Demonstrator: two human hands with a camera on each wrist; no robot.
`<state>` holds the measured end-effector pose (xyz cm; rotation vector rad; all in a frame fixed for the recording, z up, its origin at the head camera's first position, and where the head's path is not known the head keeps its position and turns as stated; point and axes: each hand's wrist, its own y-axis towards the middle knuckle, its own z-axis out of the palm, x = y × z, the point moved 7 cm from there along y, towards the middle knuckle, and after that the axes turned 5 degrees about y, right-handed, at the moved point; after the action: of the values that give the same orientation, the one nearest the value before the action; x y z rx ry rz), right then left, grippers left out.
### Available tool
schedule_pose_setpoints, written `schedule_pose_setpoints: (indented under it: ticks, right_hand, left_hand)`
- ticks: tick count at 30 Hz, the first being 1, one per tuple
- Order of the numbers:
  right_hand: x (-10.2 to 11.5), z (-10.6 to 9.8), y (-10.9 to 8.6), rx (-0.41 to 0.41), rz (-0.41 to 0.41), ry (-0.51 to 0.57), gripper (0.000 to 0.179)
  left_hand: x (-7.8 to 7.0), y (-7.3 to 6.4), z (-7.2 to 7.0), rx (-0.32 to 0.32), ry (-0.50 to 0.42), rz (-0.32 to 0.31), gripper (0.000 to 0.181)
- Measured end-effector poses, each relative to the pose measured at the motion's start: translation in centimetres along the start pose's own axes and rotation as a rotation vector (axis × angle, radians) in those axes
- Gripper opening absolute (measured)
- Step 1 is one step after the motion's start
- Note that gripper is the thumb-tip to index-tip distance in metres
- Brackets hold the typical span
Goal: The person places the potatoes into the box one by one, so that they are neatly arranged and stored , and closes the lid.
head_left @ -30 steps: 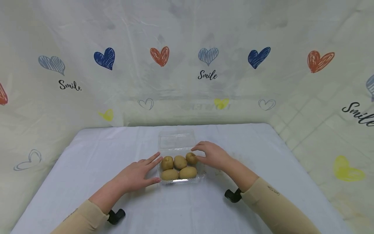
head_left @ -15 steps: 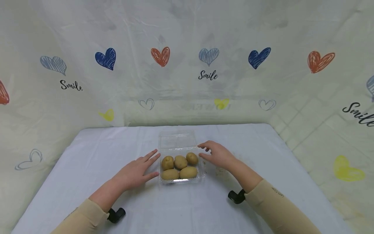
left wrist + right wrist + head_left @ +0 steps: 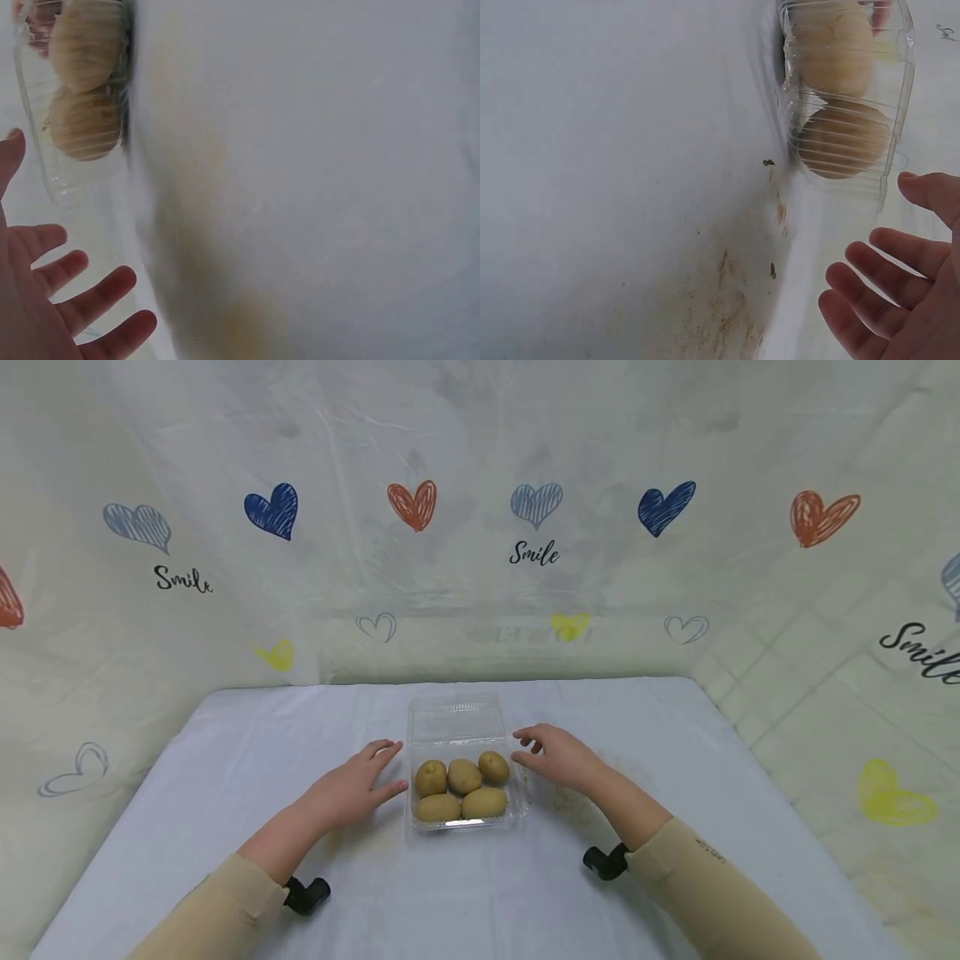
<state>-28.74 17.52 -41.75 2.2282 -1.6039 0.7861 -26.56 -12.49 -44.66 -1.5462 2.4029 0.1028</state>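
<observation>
Several potatoes (image 3: 483,803) lie in two rows inside a clear plastic clamshell box (image 3: 465,826) on the table. Its transparent lid (image 3: 456,720) is folded back, away from me. Left of the box hovers my left hand (image 3: 352,789), thumb and fingers spread, nothing held. Just right of the box is my right hand (image 3: 561,760), its fingers loosely bent and apart from the rightmost back potato (image 3: 493,767). Both wrist views show potatoes (image 3: 84,124) through the box wall, with a gap between each hand and the box.
A white cloth (image 3: 480,902) covers the table. Brown crumbs and smears (image 3: 727,300) mark it right of the box. Behind the table hangs a pale sheet (image 3: 465,577) printed with hearts. Black wrist cameras (image 3: 306,896) sit under both sleeves.
My right hand has let go of the back right potato and drawn off to the right. The left hand has pulled back slightly left from the box edge. The potatoes stay in the box.
</observation>
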Motion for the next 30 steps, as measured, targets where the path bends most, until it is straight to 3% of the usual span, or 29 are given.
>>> schedule_pose_setpoints:
  ticks: [4,13,30]
  right_hand:
    - [-0.5,0.4,0.6,0.011,0.021,0.025,0.045]
    - [-1.1,0.9,1.5,0.040,0.041,0.097,0.044]
    - [-1.6,1.6,2.2,0.055,0.053,0.144,0.050]
  left_hand:
    - [0.3,0.7,0.1,0.034,-0.031,-0.024,0.077]
    - [0.3,2.0,0.0,0.049,-0.036,-0.011,0.076]
    - [0.5,2.9,0.2,0.081,-0.088,-0.037,0.081]
